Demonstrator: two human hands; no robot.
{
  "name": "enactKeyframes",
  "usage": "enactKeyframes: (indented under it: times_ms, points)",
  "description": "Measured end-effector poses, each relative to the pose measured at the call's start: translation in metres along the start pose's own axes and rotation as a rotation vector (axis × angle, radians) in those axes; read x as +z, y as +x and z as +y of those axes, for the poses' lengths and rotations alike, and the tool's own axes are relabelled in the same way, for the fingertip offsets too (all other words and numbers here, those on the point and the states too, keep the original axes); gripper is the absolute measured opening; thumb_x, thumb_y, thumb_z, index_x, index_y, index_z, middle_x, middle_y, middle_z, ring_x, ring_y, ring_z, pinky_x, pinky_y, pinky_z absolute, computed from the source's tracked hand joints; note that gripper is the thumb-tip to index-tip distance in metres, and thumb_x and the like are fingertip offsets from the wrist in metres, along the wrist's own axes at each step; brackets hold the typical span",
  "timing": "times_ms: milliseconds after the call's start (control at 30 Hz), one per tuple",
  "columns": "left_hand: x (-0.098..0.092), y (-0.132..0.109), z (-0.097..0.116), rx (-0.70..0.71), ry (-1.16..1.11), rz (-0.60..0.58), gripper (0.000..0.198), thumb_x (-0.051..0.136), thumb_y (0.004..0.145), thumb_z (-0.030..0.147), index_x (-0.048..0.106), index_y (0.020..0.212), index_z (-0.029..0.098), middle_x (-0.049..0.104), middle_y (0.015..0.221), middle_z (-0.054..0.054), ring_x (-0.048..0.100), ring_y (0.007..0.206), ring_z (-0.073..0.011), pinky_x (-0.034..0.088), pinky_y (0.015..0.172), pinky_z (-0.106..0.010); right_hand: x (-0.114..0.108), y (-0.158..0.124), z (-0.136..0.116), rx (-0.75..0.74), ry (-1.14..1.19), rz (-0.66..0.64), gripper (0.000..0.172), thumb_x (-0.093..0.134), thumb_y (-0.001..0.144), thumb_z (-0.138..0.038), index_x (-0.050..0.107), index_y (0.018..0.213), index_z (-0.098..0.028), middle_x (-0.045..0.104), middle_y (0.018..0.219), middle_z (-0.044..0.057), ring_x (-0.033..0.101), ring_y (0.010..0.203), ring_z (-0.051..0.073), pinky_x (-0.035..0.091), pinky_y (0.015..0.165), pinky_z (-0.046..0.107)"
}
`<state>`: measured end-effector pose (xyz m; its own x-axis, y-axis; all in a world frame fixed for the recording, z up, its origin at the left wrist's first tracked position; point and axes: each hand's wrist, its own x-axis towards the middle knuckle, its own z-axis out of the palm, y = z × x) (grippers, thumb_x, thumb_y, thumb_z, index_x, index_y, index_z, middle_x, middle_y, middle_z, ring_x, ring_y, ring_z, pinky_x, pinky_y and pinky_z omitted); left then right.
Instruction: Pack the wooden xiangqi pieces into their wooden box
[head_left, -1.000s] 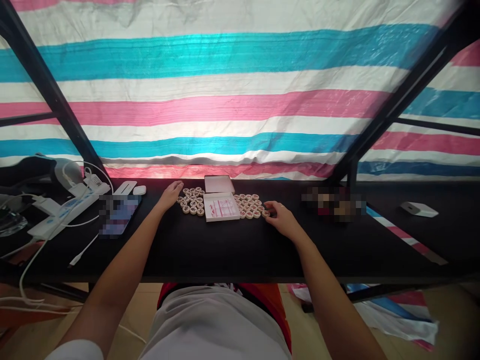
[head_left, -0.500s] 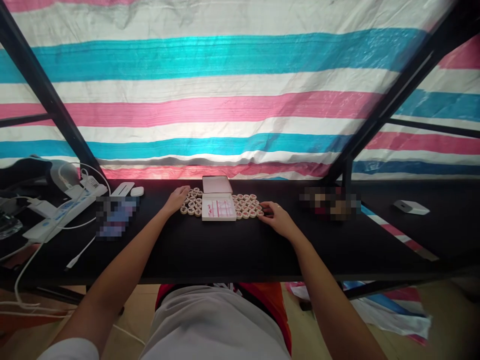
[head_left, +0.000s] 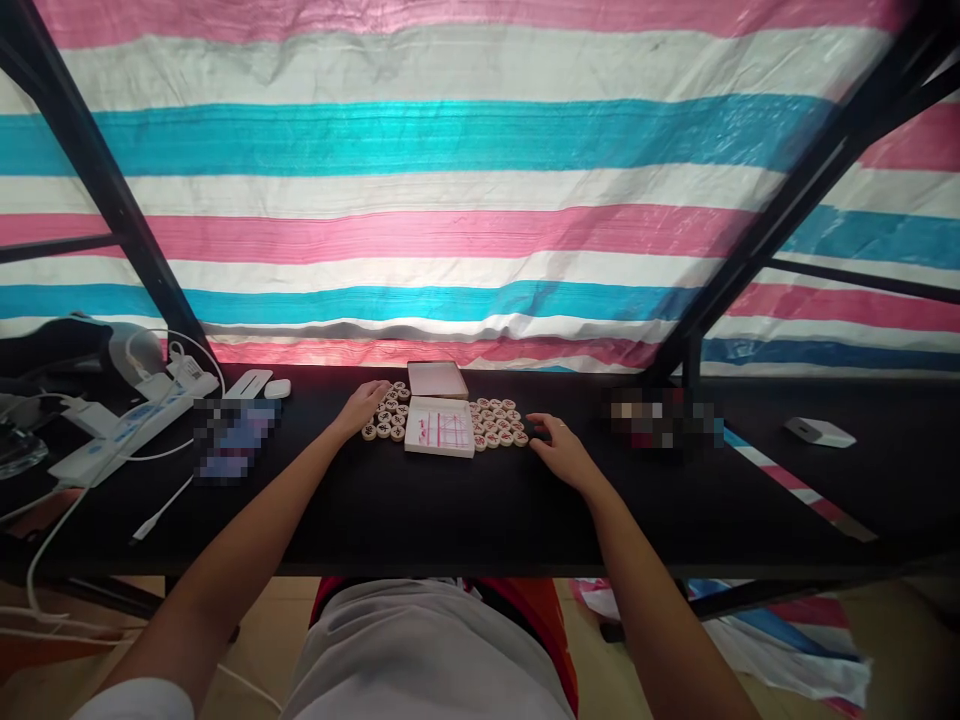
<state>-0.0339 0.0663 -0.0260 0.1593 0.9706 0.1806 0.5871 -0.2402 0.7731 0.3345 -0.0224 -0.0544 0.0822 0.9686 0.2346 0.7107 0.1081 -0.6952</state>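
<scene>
A white box (head_left: 439,450) with a pink-lined paper (head_left: 442,429) in it lies on the black table, its lid (head_left: 436,379) standing open behind. Left of the box sit several black-marked xiangqi pieces (head_left: 384,431); to its right are several red-marked xiangqi pieces (head_left: 491,425), laid in rows. My left hand (head_left: 363,408) rests at the outer edge of the black-marked group, fingers stretched over it and partly hiding pieces. Just beyond the right edge of the red-marked group is my right hand (head_left: 559,450), its fingers apart and nothing held.
On the left lie a power strip (head_left: 135,425) with plugs and cables, a white case (head_left: 277,389) and a blurred phone-like item (head_left: 236,440). A blurred object (head_left: 649,420) and a white adapter (head_left: 819,433) lie on the right. Striped sheeting (head_left: 450,235) hangs behind the table.
My right hand has drawn slightly away to the right from the red-marked pieces. My left hand stays by the black-marked pieces. The view has tilted up a little.
</scene>
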Motion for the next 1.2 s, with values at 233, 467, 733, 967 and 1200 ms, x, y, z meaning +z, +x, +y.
enactKeyframes:
  times_ms: [233, 467, 733, 967, 1200]
  points:
    - [-0.003, -0.003, 0.001, -0.013, 0.031, 0.064, 0.051, 0.033, 0.091, 0.047, 0.057, 0.120, 0.013, 0.056, 0.128, -0.010, 0.049, 0.120, -0.0207, 0.034, 0.104, -0.030, -0.010, -0.001, 0.004, 0.042, -0.078, 0.087, 0.038, 0.049, 0.073, -0.023, 0.059, 0.109, -0.020, 0.063, 0.102, 0.008, 0.062, 0.092, 0.021, 0.049, 0.082, 0.035]
    - [-0.009, -0.015, 0.017, 0.281, 0.269, 0.153, 0.041, 0.039, 0.092, 0.041, 0.059, 0.114, 0.014, 0.053, 0.123, -0.012, 0.047, 0.119, -0.0232, 0.036, 0.104, -0.037, -0.059, -0.021, 0.050, 0.368, -0.445, 0.236, 0.055, 0.046, 0.081, -0.033, 0.044, 0.130, -0.008, 0.066, 0.095, 0.012, 0.059, 0.100, 0.029, 0.043, 0.087, 0.040]
    - [0.004, -0.039, 0.050, 0.599, 0.339, 0.080, 0.027, 0.042, 0.093, 0.032, 0.061, 0.107, 0.019, 0.059, 0.110, -0.008, 0.054, 0.107, -0.0199, 0.045, 0.094, -0.035, -0.068, -0.026, 0.047, 0.491, -0.578, 0.095, 0.073, 0.034, 0.088, -0.048, 0.017, 0.145, -0.005, 0.062, 0.111, 0.020, 0.060, 0.101, 0.034, 0.045, 0.084, 0.044]
    - [0.007, -0.044, 0.043, 0.667, 0.349, 0.016, 0.023, 0.048, 0.089, 0.027, 0.061, 0.106, 0.019, 0.059, 0.108, -0.009, 0.057, 0.103, -0.0205, 0.047, 0.091, -0.035, -0.075, -0.017, 0.042, 0.656, -0.584, 0.059, 0.079, 0.031, 0.088, -0.058, 0.010, 0.147, -0.010, 0.064, 0.106, 0.022, 0.063, 0.097, 0.036, 0.046, 0.082, 0.046]
    - [0.002, -0.039, 0.035, 0.613, 0.259, -0.001, 0.029, 0.051, 0.086, 0.025, 0.056, 0.114, 0.020, 0.055, 0.116, -0.010, 0.054, 0.110, -0.0225, 0.047, 0.093, -0.036, -0.074, -0.010, 0.035, 0.716, -0.622, 0.072, 0.074, 0.027, 0.089, -0.058, 0.017, 0.147, -0.013, 0.064, 0.103, 0.021, 0.063, 0.097, 0.036, 0.046, 0.081, 0.046]
